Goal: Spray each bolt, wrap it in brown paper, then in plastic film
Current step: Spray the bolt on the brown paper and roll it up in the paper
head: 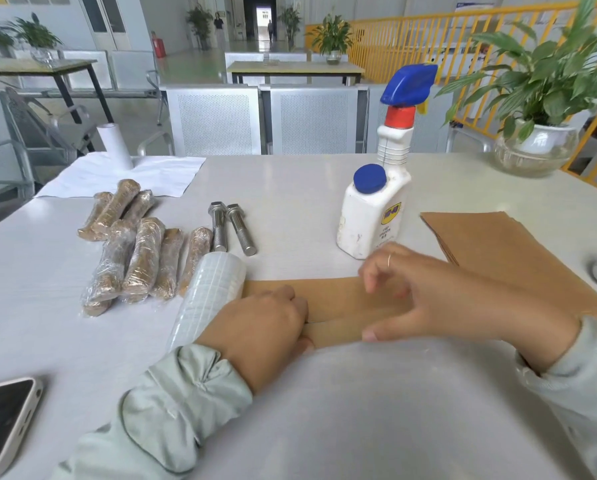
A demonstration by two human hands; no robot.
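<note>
Head view shows the brown paper sheet on the white tabletop, folded over what I judge to be the bolt being wrapped; the bolt itself is hidden inside the roll. The left hand curls down on the left end of the roll, pressing it, while the right hand pinches the right end with its thumb at the near edge and fingers arched over the top, slightly blurred. So each grip is clenched on the paper, not released.

Risks, as I judge them: an oiled bolt could slide out of an open end if the roll is tilted, and the paper may spring open if either hand lifts before the ends are tucked. The film roll touches the sheet's left end and lies partly under the left hand, so a push leftward could send it rolling into the wrapped bolts just beyond it. The spray bottle stands close behind the right hand's fingers; it is tall and could tip if those fingers flick back.

Two bare bolts lie behind the sheet, near the film roll. The spare paper stack lies right of the sheet, under the right forearm. Open room lies nearest the person, in front of the sheet; a phone sits at the near left tabletop edge.
</note>
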